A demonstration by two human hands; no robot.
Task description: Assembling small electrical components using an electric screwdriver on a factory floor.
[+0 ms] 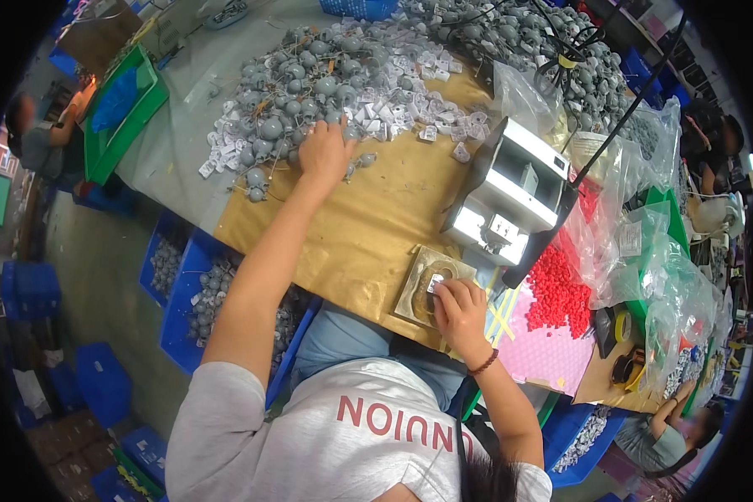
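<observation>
My left hand (325,156) is at the near edge of a pile of grey round parts with short wires (269,128). Its fingertips reach in among them with the fingers apart, and I see nothing gripped. Heaped beside the balls are small white printed pieces (381,117). My right hand (462,315) rests at a square metal block (412,303) with a brownish ring-shaped part on it. Thumb and fingers there close on a small white piece (434,283) over the block.
A white-and-black boxy machine (519,184) stands right of centre. Red small parts (559,289) lie on a pink sheet (544,351). Blue bins of grey parts (194,293) sit below the table edge. A green tray (125,113) is at left. Other people work at both sides.
</observation>
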